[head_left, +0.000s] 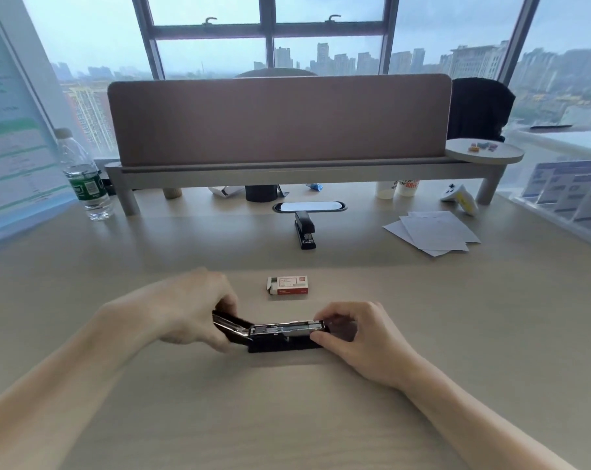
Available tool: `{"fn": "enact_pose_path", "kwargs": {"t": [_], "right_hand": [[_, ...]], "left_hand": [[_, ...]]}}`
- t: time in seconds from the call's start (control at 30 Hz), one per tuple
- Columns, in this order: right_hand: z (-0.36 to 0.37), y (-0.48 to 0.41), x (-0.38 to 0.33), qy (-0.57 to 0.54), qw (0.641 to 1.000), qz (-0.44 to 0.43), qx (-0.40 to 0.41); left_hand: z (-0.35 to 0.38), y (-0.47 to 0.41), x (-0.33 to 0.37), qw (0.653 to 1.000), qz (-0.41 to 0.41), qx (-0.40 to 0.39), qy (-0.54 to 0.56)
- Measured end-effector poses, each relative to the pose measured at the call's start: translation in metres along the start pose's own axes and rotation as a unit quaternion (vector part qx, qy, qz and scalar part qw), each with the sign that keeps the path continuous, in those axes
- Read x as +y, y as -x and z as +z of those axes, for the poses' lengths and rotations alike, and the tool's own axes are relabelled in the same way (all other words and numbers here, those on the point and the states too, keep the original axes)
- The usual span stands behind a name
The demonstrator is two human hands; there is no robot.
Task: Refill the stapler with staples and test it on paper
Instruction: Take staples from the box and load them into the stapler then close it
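Bare forearms reached in from the near edge of the broad pale wood-grain desk (287, 418), which had open surface on every side of the work. Along the far side ran a grey raised shelf with a mauve fabric divider (280, 120), closing off that direction; the left and right flanks lay free for elbows.

Well right of centre, a loose fan of white paper sheets (433, 232) waited, probably kept aside for the test step and clear of the loading. A clear plastic water bottle with a green label (83, 178) stood far left, out of the way.

Between the hands sat the black stapler with its metal staple channel exposed (283, 334), base flat on the desk. The left hand (192, 310) was closed around the hinged-back top arm, seemingly holding it open so the channel stayed reachable. The right hand (351, 334) pinched the front end of the stapler with fingers and thumb, likely steadying it; whether staples sat in the channel I could not tell.

A second black stapler (305, 230) lay closed farther back, untouched. Just beyond the work, the small red-and-white cardboard staple box (288, 285) rested with one flap open, within easy reach of either hand.
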State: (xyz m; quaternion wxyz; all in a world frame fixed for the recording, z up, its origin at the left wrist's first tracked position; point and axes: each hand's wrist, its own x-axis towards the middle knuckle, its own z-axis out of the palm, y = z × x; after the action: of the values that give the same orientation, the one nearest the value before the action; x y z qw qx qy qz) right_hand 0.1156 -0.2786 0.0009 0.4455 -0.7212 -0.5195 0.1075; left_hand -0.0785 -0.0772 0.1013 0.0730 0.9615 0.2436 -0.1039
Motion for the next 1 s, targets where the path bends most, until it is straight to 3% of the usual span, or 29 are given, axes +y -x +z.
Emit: {"fn": "enact_pose_path", "kwargs": {"t": [0.43,0.6,0.83,1.0], "right_hand": [[0.001,-0.001,-0.001,0.003,1.000,-0.004,0.004],[0.000,-0.001,-0.001,0.007,1.000,-0.011,0.003],[0.000,-0.002,0.005,0.035,0.999,-0.012,0.011],[0.002,-0.003,0.007,0.018,1.000,0.013,0.011]], "left_hand": [[-0.020,-0.013,0.050,0.988,0.073,0.133,-0.015],[0.002,-0.020,0.061,0.985,0.106,0.116,0.070],[0.033,-0.036,0.061,0.977,0.143,0.120,0.107],[0.049,-0.038,0.068,0.966,0.087,0.105,0.221]]}}
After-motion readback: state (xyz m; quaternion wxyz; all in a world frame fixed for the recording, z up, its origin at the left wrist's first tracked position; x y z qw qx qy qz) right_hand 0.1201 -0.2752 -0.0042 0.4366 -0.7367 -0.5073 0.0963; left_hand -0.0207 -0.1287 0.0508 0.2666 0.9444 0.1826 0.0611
